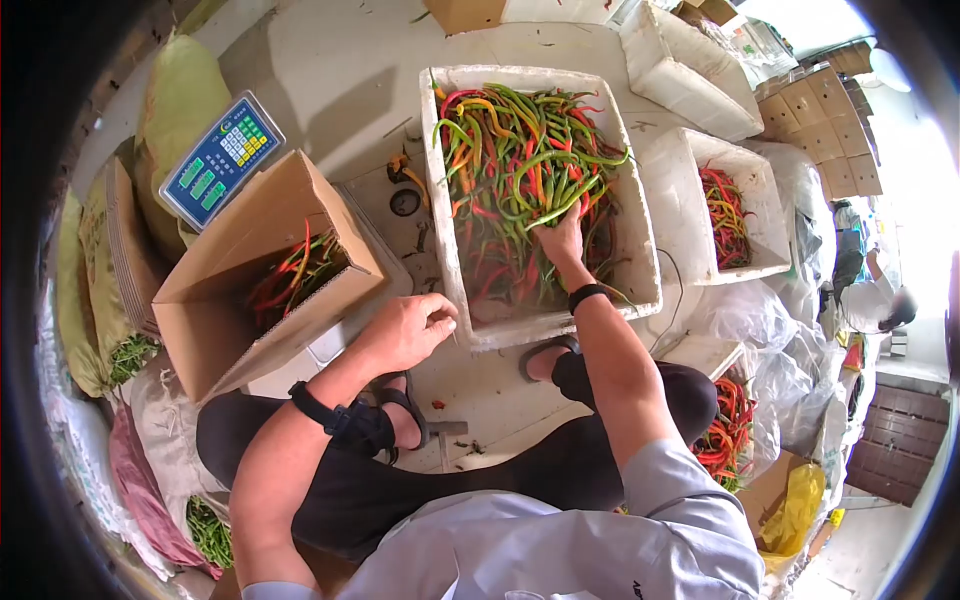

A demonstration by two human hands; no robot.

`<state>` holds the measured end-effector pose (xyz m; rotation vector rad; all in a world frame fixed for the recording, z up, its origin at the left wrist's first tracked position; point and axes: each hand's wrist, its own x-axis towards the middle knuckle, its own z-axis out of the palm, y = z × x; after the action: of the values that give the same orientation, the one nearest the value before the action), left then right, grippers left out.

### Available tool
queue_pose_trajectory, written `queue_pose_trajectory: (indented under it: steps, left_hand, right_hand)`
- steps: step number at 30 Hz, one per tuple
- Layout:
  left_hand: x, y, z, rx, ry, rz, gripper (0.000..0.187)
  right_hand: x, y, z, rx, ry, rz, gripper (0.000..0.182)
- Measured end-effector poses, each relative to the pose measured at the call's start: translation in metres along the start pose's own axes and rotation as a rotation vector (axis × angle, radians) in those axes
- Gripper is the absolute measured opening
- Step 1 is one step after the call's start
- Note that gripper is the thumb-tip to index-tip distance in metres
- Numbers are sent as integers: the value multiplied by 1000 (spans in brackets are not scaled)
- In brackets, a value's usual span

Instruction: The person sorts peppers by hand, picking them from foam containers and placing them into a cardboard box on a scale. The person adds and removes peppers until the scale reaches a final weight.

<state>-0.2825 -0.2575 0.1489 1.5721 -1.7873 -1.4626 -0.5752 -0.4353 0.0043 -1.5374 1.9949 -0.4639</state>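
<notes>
My right hand (562,240) reaches into a white foam box (650,270) heaped with long green, red and orange chili peppers (500,150). Its fingers are closed around some green chili peppers (572,207) on the pile. My left hand (408,330) hangs near the box's lower left corner, fingers loosely bent with a gap beside the thumb and nothing visible in them. To its left, an open cardboard box (215,325) holds a smaller heap of red and green chili peppers (300,268). A scale display (223,160) with lit green readouts stands behind the cardboard box.
Another foam box (745,180) with chili peppers stands on the right, below a further foam box (690,70). Red peppers (728,430) lie beside my knee, near clear plastic bags (760,340). Full sacks (180,110) line the left. At far right is another person (870,300).
</notes>
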Motion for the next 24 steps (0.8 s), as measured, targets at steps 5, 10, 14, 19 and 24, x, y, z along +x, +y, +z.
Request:
queue_pose_trajectory:
  steps: [5, 10, 14, 19, 24]
  left_hand:
    - [-1, 10, -3, -38, -48, -43, 28]
    - [0, 5, -1, 25, -55, -59, 27]
    - [1, 1, 2, 29, -47, -29, 28]
    - [2, 4, 0, -23, -34, -9, 29]
    - [1, 8, 2, -25, -47, -1, 27]
  right_hand:
    - [-20, -7, 19, -142, 280, 23, 101]
    - [-19, -21, -6, -223, 35, -20, 106]
    - [4, -5, 3, -143, 67, 43, 108]
    - [28, 18, -18, -33, 92, -97, 78]
    - [39, 6, -63, 257, -85, -120, 68]
